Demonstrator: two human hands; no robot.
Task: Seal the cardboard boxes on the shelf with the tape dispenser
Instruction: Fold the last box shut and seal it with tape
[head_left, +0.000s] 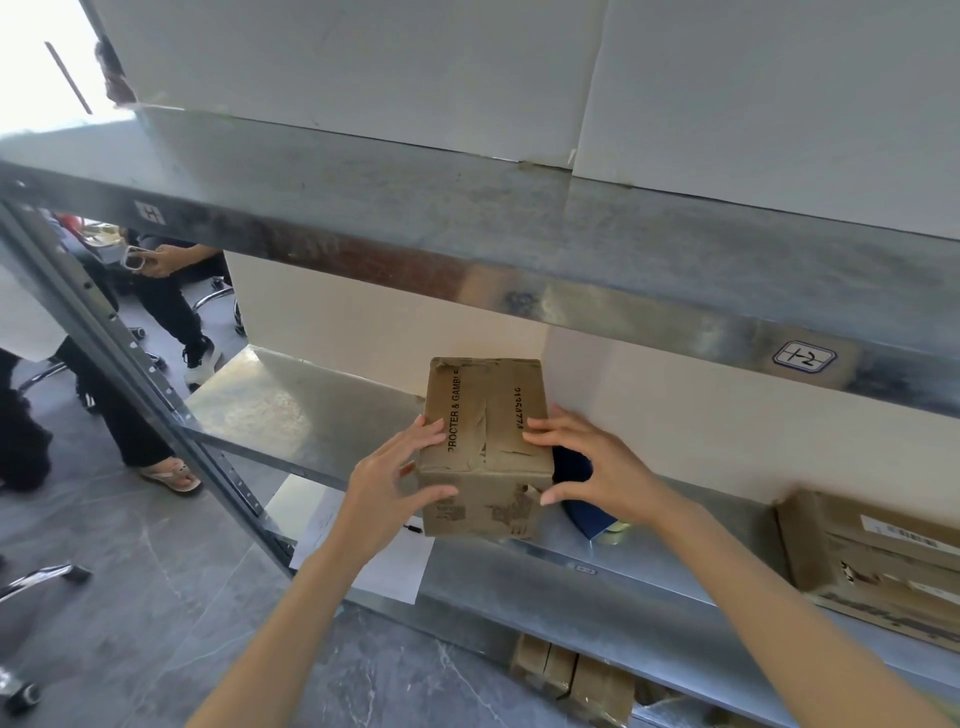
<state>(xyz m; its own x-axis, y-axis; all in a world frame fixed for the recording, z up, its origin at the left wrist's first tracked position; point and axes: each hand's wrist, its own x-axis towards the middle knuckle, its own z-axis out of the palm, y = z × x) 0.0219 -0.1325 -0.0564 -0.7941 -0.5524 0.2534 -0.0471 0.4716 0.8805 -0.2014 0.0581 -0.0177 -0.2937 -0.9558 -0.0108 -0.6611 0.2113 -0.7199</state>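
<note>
Left hand (387, 480) and right hand (597, 467) clasp the box (485, 436) from either side, fingers over its taped top, thumbs on its front face. The box stands at the shelf (311, 410) front edge. A blue dispenser (584, 517) lies just beside it, behind the right hand
</note>
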